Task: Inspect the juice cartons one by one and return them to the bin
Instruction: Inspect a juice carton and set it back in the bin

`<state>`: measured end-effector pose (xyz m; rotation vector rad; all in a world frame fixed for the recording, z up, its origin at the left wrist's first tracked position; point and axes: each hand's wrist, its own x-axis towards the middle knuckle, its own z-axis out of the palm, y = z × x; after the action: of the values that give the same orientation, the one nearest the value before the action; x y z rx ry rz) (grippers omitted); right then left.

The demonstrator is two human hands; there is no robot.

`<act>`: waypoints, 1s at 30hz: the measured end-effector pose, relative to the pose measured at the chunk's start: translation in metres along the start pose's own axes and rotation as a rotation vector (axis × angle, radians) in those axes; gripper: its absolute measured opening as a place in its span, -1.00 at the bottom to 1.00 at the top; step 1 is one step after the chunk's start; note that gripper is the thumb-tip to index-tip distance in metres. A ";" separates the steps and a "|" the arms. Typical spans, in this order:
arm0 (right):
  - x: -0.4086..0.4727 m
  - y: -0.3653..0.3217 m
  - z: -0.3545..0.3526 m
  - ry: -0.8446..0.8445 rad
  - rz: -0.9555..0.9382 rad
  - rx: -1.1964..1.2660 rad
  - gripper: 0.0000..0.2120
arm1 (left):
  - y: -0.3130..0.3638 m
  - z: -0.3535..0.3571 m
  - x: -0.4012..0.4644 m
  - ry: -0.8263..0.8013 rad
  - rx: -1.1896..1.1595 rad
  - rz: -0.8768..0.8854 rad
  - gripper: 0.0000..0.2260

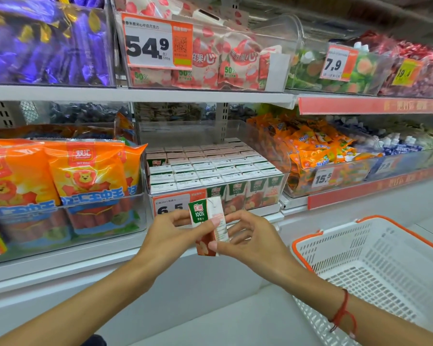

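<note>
A small juice carton (pixel 202 216) with a green top and red lower half is held upright in front of the shelf, slightly tilted. My left hand (pixel 175 233) pinches its left side with thumb and fingers. My right hand (pixel 248 236) pinches its right edge and bottom corner. Behind it, a clear plastic bin (pixel 284 176) on the lower shelf holds several rows of the same cartons (pixel 210 171), packed upright. A price tag reading 6.5 (pixel 170 203) hangs on the bin's front, partly hidden by the carton.
A white shopping basket with an orange rim (pixel 308 242) sits at the lower right. Orange sausage packs (pixel 85 176) fill the bin to the left, orange snack bags (pixel 315 148) the bin to the right. The upper shelf carries candy bins.
</note>
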<state>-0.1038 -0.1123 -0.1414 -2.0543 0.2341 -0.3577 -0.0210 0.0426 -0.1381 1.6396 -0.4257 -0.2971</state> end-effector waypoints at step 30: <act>-0.004 0.009 0.003 0.020 0.088 0.011 -0.46 | 0.005 0.001 -0.004 0.039 -0.140 -0.027 -0.81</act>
<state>-0.1067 -0.1134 -0.1514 -2.0230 0.3327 -0.3247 -0.0259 0.0428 -0.1336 1.5131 -0.3454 -0.3079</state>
